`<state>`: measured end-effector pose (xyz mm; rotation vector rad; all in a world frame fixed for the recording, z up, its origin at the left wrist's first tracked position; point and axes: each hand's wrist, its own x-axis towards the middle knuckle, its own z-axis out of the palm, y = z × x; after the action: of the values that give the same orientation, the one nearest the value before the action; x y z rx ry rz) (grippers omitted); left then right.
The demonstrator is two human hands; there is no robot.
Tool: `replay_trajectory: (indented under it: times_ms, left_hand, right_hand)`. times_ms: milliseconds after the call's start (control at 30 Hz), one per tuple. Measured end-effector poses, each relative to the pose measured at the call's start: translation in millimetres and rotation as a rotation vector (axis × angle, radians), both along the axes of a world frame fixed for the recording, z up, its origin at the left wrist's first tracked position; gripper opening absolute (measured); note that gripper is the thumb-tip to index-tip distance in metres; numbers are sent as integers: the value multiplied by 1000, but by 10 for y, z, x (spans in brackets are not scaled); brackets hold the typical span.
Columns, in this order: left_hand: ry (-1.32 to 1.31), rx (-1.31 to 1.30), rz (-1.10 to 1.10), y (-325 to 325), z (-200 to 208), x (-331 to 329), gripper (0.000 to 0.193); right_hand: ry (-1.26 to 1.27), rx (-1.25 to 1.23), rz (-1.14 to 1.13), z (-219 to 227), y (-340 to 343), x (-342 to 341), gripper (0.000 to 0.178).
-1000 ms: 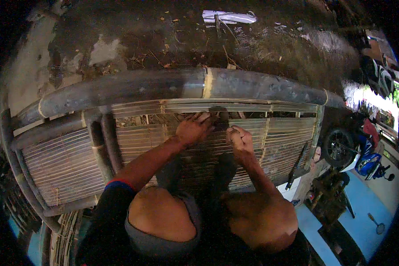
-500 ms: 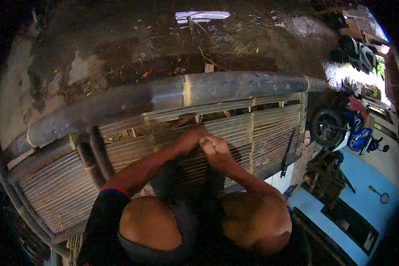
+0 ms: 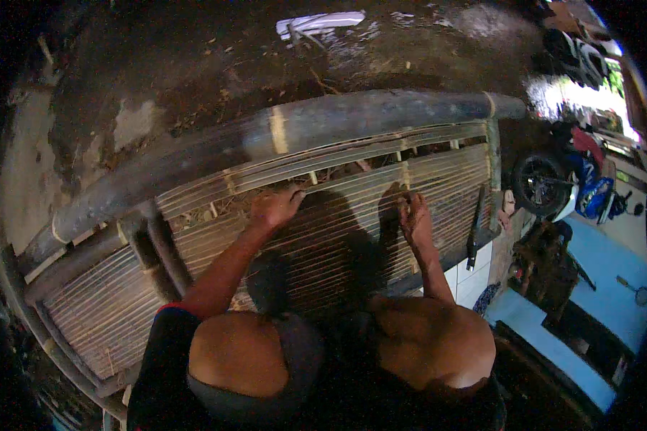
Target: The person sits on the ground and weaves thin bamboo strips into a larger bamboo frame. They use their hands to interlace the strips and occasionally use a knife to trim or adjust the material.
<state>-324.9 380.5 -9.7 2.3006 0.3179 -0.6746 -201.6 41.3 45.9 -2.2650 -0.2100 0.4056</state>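
Observation:
Both my hands are apart over a slatted bamboo bench (image 3: 449, 176) made of thin pale strips. My left hand (image 3: 273, 208) is closed, thumb and fingers pinched together, near the gap beside the far slats. Further right, my right hand (image 3: 414, 215) is also closed, with its fingers curled together over the slats by a pale cross-binding. Anything held in either hand is too thin or too hidden to make out. Beyond the hands runs a thick dark bamboo pole (image 3: 352, 122), wrapped with pale bindings. My bare knees show at the lower edge.
A long dark blade-like tool (image 3: 475, 228) lies at the bench's right end, above white tiles (image 3: 474, 273). Short dark poles (image 3: 148, 251) cross the bench on the left. A blue motorbike (image 3: 581, 188) stands at the right. Damp dark ground (image 3: 194, 57) lies beyond the pole.
My hands were together over the middle of the bench and have moved apart, the left hand to the left and the right hand to the right. The view has shifted slightly.

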Motion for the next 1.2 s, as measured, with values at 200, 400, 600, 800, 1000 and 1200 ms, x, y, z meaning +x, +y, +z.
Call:
replay_trajectory:
  times_ms: [200,400,600,800,1000,1200]
  left_hand:
    - [-59,-64,108,-71,34,19,47]
    - [-510,140,-42,-147,312,-196,38]
    - [-502,-51,-443,-160,1326,266,29]
    - [-366,18,-758,-490,1753,1070,24]
    - [-142,-42,-432,-1426,946,1677,32]
    - [-210,47,-23,-1809,-116,1575,49]
  right_hand:
    - [-260,-324,32,-172,-84,111,33]
    - [-469,-580,154,-78,144,293,41]
    - [-217,-621,157,-448,-138,458,36]
    - [-118,-399,94,-223,-220,520,34]
    - [17,-112,-48,-143,-436,469,29]
    - [-430,-349,185,-17,-377,680,47]
